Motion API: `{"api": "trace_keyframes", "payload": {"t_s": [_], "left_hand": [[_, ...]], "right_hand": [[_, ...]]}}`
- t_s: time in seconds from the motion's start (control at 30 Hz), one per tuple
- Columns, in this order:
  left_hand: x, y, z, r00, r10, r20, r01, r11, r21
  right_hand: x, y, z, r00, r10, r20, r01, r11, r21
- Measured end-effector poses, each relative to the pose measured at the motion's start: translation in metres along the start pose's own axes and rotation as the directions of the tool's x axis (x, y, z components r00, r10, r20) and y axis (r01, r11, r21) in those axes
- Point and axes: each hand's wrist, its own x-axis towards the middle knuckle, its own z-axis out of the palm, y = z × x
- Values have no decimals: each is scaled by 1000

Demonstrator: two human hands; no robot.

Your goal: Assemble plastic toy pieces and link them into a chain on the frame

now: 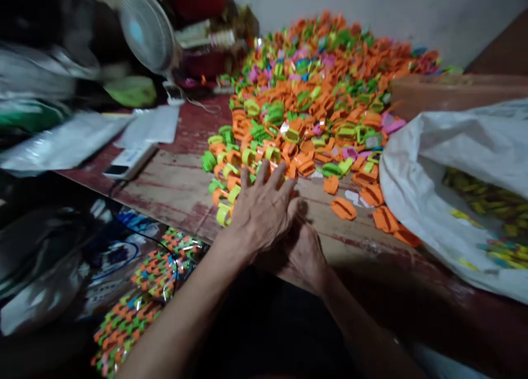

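My left hand [262, 214] lies palm down at the front edge of the table, its fingers stretched out and slightly apart. The fingertips reach the near side of a big heap of small curved plastic pieces [305, 115], mostly orange, green and yellow. Beside its wrist and thumb, several yellow and orange band-like pieces [225, 214] stand in rows. My right hand [307, 247] is close against the left one, partly beneath it. Its fingers are hidden, so whether they hold anything does not show.
A white sack [408, 164] with yellowish pieces inside stands at the right. Loose orange pieces [343, 208] lie before it. On the left are a fan [147, 32], a white box-shaped device [130, 161] and clear plastic bags [70, 139]. Below the table edge, filled bags [124, 327] show.
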Motion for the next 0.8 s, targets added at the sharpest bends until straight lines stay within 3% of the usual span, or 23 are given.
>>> {"api": "trace_keyframes", "payload": {"t_s": [0.07,0.1,0.13,0.17,0.23,0.27,0.3,0.37,0.47,0.67,0.73,0.8], "left_hand": [[-1,-7,-15,993,-47,-112,31,990,-141],[-3,-16,-25,971,-106,-215,49,966,-254],[-6,-27,-35,921,-188,-341,47,923,-383],[-11,-40,-44,838,-299,-456,22,855,-519],[-23,-71,-54,626,-529,-573,-99,675,-731],[-30,-86,-54,570,-633,-524,-134,558,-819],[-36,-99,-50,549,-707,-447,-129,457,-880],[-45,-115,-36,593,-745,-305,-23,363,-932],[-51,-116,-16,668,-711,-221,62,349,-935],[-32,-101,-21,860,-507,-67,208,465,-861],[-17,-106,-22,901,-434,-21,224,505,-833],[-2,-112,-19,914,-406,11,247,533,-809]], "right_hand": [[-2,3,-8,1000,-22,-7,22,999,40],[-4,7,-14,1000,-16,-13,16,998,53],[-6,11,-20,1000,9,-26,-8,998,64],[-8,15,-27,997,62,-44,-58,995,87],[-7,20,-40,983,163,-87,-149,979,141],[-3,20,-45,977,180,-113,-160,974,162],[3,17,-50,977,161,-141,-136,976,171],[21,6,-58,982,47,-182,-18,988,154],[53,-15,-62,977,-162,-139,175,981,87],[95,-26,-55,937,-346,56,349,935,-68],[104,-27,-54,928,-364,82,372,921,-114],[115,-28,-56,923,-365,119,379,914,-141]]}}
